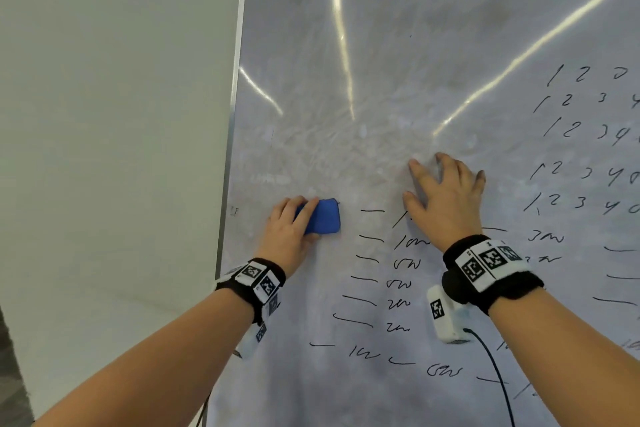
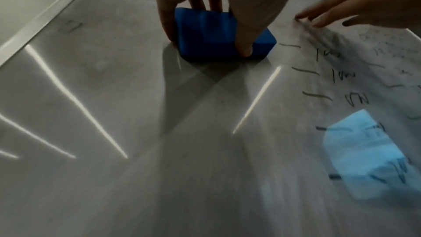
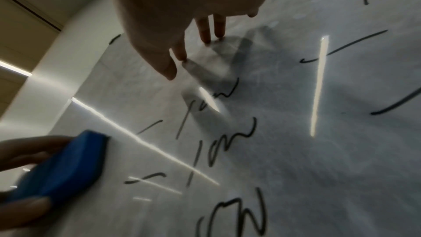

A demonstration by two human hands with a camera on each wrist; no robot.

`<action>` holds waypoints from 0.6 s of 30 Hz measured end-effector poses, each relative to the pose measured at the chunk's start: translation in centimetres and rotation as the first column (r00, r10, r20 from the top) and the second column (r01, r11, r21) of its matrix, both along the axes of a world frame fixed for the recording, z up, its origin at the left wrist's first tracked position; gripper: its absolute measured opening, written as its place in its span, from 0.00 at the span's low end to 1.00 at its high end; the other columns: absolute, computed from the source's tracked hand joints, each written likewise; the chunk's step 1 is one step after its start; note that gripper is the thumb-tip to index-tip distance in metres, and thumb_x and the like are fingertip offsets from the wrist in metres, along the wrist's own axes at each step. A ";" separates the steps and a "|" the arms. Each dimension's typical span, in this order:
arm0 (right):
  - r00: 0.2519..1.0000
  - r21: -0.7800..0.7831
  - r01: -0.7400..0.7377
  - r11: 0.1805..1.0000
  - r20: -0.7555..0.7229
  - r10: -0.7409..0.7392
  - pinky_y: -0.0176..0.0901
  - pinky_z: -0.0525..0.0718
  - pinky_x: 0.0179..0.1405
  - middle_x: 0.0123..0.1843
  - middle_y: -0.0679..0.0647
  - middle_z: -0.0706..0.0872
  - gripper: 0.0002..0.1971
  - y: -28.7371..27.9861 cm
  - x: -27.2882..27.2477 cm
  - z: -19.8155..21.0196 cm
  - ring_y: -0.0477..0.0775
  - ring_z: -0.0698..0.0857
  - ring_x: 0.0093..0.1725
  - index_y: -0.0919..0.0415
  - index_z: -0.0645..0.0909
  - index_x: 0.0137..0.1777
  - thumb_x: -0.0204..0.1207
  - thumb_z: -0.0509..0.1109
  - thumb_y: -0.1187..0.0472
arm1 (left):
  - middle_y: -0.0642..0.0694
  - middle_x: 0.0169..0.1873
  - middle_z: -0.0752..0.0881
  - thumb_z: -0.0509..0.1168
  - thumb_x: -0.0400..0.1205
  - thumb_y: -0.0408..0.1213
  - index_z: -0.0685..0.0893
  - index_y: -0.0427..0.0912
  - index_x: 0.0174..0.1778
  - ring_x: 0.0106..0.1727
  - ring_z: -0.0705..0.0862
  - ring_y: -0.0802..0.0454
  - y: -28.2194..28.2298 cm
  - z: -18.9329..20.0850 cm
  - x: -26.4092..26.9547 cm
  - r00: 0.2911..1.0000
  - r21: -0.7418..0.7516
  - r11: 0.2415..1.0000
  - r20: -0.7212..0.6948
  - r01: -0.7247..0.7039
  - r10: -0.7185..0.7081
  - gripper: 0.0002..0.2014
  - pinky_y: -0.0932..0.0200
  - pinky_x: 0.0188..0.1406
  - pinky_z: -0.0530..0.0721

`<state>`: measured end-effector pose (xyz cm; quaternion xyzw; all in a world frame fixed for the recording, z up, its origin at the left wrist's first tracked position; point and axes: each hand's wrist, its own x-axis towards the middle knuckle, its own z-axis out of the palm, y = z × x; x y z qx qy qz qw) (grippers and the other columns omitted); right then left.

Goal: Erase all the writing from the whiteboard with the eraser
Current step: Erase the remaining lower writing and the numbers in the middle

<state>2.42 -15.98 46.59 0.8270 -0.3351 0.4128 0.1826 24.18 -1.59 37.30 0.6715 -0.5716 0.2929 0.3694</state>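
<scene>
The whiteboard (image 1: 363, 45) fills most of the head view, smeared grey in its upper middle. My left hand (image 1: 294, 229) grips a blue eraser (image 1: 323, 220) and presses it flat on the board near the left edge; the same eraser (image 2: 218, 33) (image 3: 66, 165) shows in both wrist views. My right hand (image 1: 446, 194) lies with spread straight fingers (image 3: 209, 28) on the board, to the right of the eraser. Black dashes and scribbles (image 1: 398, 270) run below and between the hands. Rows of numbers (image 1: 588, 135) stand at the right.
The board's metal frame (image 1: 235, 97) runs down its left side, with a pale wall (image 1: 114, 114) beyond. Bright streaks of light reflect off the board (image 1: 339, 28). A black cable (image 1: 498, 378) hangs from the right wrist camera.
</scene>
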 end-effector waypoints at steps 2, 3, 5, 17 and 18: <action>0.993 -0.020 -0.114 0.993 -0.036 0.113 0.74 0.50 0.74 0.71 0.62 0.74 0.25 0.9 0.3 -0.1 0.64 0.68 0.72 0.51 0.77 0.68 0.71 0.61 0.46 | 0.35 0.61 0.80 0.76 0.70 0.32 0.75 0.35 0.70 0.60 0.77 0.33 -0.2 1.6 -0.5 1.000 -0.005 1.000 -0.021 -0.015 0.015 0.32 0.40 0.61 0.79; 0.980 -0.024 -0.191 0.981 -0.060 0.189 0.72 0.50 0.75 0.69 0.62 0.75 0.23 1.4 0.6 -0.2 0.64 0.70 0.71 0.53 0.79 0.65 0.70 0.64 0.48 | 0.35 0.63 0.79 0.75 0.71 0.32 0.75 0.34 0.70 0.63 0.76 0.33 -0.3 2.3 -0.7 0.999 0.002 1.000 -0.029 -0.021 0.021 0.31 0.41 0.64 0.76; 0.938 -0.050 -0.330 0.943 -0.130 0.321 0.69 0.51 0.77 0.68 0.59 0.77 0.20 2.5 1.6 -0.4 0.62 0.73 0.70 0.55 0.81 0.60 0.67 0.72 0.53 | 0.36 0.66 0.77 0.74 0.72 0.32 0.74 0.34 0.71 0.66 0.73 0.35 -0.8 3.5 -1.0 0.999 0.023 1.000 -0.048 -0.015 0.016 0.30 0.42 0.69 0.73; 0.920 -0.133 -0.338 0.932 -0.254 0.298 0.65 0.63 0.74 0.65 0.58 0.79 0.18 3.9 5.0 -3.1 0.58 0.75 0.69 0.60 0.81 0.51 0.60 0.77 0.61 | 0.38 0.71 0.68 0.71 0.73 0.27 0.68 0.40 0.76 0.70 0.70 0.41 -1.4 5.9 -3.8 0.990 0.038 0.999 -0.140 0.036 -0.030 0.34 0.60 0.66 0.67; 0.923 -0.146 -0.332 0.932 -0.251 0.290 0.64 0.66 0.73 0.64 0.58 0.80 0.18 3.7 5.1 -3.1 0.59 0.76 0.67 0.60 0.81 0.51 0.60 0.77 0.61 | 0.38 0.71 0.67 0.71 0.73 0.27 0.68 0.40 0.76 0.69 0.70 0.42 -1.3 6.0 -4.0 0.988 0.043 0.998 -0.154 0.041 -0.034 0.35 0.61 0.65 0.67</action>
